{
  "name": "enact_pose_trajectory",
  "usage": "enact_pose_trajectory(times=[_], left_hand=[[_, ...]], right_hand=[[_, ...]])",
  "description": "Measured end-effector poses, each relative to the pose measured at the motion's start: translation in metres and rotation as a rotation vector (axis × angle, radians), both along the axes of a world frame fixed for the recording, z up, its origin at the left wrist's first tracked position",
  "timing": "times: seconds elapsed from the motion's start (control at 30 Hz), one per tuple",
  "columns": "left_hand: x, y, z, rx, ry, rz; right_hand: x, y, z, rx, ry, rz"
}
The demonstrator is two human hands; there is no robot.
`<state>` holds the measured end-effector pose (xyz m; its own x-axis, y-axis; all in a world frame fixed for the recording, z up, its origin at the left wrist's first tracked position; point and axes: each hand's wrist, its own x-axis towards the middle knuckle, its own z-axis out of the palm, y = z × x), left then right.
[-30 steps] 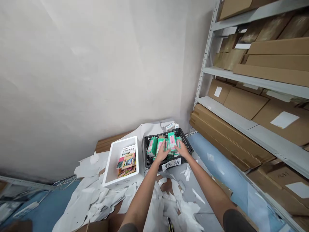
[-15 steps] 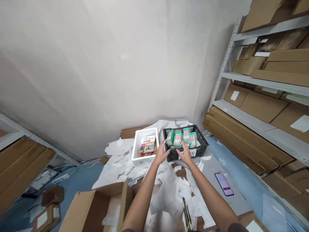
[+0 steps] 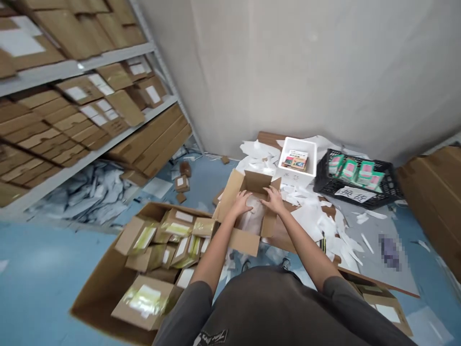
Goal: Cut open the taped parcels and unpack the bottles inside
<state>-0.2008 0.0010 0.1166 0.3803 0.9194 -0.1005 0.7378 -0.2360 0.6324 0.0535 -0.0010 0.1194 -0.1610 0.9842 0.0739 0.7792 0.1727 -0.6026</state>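
Note:
An open cardboard box (image 3: 245, 240) with its flaps folded out sits at the near left of the table, whitish translucent wrapping (image 3: 252, 214) inside it. My left hand (image 3: 242, 203) reaches over the box opening at the left, fingers spread and curved. At the opposite side my right hand (image 3: 274, 199) is over the opening near the right flap, its fingers apart as well. Neither hand visibly holds anything; whether the fingertips touch the wrapping I cannot tell.
Behind the box stands a white foam bin (image 3: 297, 178) with small packets. To its right, a black crate (image 3: 360, 196) holds green-and-pink packs. A large carton (image 3: 104, 278) of taped parcels stands at left. Torn white paper (image 3: 309, 216) and a utility knife (image 3: 322, 244) lie on the table.
Both hands have left the green-and-pink packs in the black crate and moved left to the open cardboard box. My view has swung left and down.

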Motion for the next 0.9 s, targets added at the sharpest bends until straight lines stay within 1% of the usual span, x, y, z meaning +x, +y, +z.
enact_pose_trajectory(times=[0.03, 0.1, 0.17, 0.2, 0.27, 0.33, 0.4, 0.47, 0.53, 0.57, 0.63, 0.73, 0.77, 0.83, 0.9], left_hand=[[-0.022, -0.014, -0.002, -0.054, 0.103, -0.012], [-0.052, -0.039, -0.007, -0.158, 0.273, -0.067], [-0.068, -0.060, -0.012, -0.212, 0.355, -0.126], [-0.072, -0.069, -0.015, -0.209, 0.369, -0.141], [-0.077, -0.085, -0.022, -0.148, 0.375, -0.116], [-0.082, -0.100, -0.031, -0.071, 0.364, -0.057], [-0.091, -0.113, -0.042, -0.047, 0.325, -0.041], [-0.103, -0.125, -0.052, -0.084, 0.263, -0.119], [-0.112, -0.135, -0.060, -0.134, 0.222, -0.217], [-0.115, -0.139, -0.062, -0.145, 0.217, -0.245], [-0.115, -0.150, -0.063, -0.124, 0.227, -0.232], [-0.102, -0.170, -0.057, 0.013, 0.224, -0.141], [-0.096, -0.178, -0.053, 0.073, 0.210, -0.121], [-0.079, -0.194, -0.042, 0.198, 0.175, -0.114], [-0.056, -0.208, -0.027, 0.332, 0.130, -0.130]], right_hand=[[-0.014, -0.008, 0.001, -0.040, -0.129, 0.025], [-0.035, -0.029, 0.002, -0.105, -0.333, 0.086], [-0.049, -0.056, -0.001, -0.198, -0.451, 0.153], [-0.054, -0.071, -0.004, -0.250, -0.490, 0.173], [-0.060, -0.102, -0.013, -0.328, -0.540, 0.167], [-0.063, -0.132, -0.025, -0.353, -0.548, 0.113], [-0.061, -0.156, -0.036, -0.334, -0.507, 0.083], [-0.056, -0.170, -0.043, -0.294, -0.431, 0.100], [-0.049, -0.175, -0.046, -0.266, -0.358, 0.138], [-0.046, -0.176, -0.046, -0.263, -0.333, 0.154], [-0.043, -0.177, -0.044, -0.263, -0.315, 0.191], [-0.042, -0.189, -0.040, -0.253, -0.341, 0.232], [-0.040, -0.197, -0.038, -0.249, -0.351, 0.220], [-0.031, -0.215, -0.031, -0.226, -0.349, 0.144], [-0.012, -0.238, -0.020, -0.155, -0.313, 0.041]])
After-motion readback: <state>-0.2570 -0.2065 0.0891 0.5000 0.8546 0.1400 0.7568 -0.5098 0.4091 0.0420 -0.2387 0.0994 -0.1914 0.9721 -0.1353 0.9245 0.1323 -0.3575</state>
